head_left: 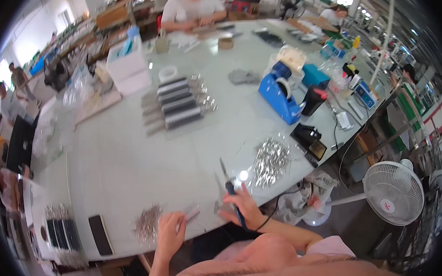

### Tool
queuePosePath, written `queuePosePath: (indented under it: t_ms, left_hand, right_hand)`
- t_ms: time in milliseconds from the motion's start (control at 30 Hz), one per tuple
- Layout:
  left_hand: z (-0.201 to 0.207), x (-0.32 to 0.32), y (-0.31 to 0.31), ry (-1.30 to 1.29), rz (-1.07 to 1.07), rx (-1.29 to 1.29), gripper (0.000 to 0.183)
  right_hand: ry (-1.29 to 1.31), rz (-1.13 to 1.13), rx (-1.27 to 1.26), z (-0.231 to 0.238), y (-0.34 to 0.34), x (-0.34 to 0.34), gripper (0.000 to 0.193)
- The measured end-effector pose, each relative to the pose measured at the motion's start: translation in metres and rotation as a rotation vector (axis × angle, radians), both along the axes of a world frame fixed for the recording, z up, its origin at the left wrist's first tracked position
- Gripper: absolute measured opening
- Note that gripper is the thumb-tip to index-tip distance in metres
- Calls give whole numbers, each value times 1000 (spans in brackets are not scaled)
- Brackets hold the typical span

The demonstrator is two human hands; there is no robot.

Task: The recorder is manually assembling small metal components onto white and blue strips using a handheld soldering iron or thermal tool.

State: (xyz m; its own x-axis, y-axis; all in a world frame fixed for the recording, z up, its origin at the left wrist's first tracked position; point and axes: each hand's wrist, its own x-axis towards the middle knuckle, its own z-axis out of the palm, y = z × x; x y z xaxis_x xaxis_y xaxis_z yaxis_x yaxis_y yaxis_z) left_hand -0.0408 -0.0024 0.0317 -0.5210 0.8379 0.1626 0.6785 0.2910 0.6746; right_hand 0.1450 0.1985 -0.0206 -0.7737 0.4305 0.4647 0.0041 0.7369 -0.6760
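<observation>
My right hand [244, 209] is closed around the dark blue handle of a soldering iron [231, 188], whose thin metal tip points up and away over the table. A cable trails from the handle's rear past my right wrist. Close to the table's front edge, my left hand [171, 230] is closed in a pinch; what its fingers hold is too small to make out. A thin strip [193, 215] shows just beside those fingertips. Left of this hand lies a pile of small thin metal parts [147, 221]. A larger heap of shiny metal parts [271, 161] spreads beyond my right hand.
Bundled dark strips with metal ends [175, 104] lie mid-table. A blue tape dispenser [279, 95] and a black soldering stand [309, 139] are at the right. A black flat case [100, 235] lies front left. A white fan [392, 193] stands beside the table; a co-worker [193, 9] sits opposite.
</observation>
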Motion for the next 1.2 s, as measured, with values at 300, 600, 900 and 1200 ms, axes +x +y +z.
queuePosePath:
  t_ms: [300,600,900,1200]
  left_hand:
    - [-9,4,8,29,-61,35,16]
    - [-16,8,19,54,-120,29,17]
    - [-16,11,50,136,-269,35,20]
    - [-23,22,71,137,-296,66,20]
  right_hand:
    - [-28,-15,-1,11,9,-11,44]
    - [-88,128,-4,11,7,-23,42]
    - [-213,285,-42,23,57,-15,42]
    - [-221,337,-74,27,68,0,44]
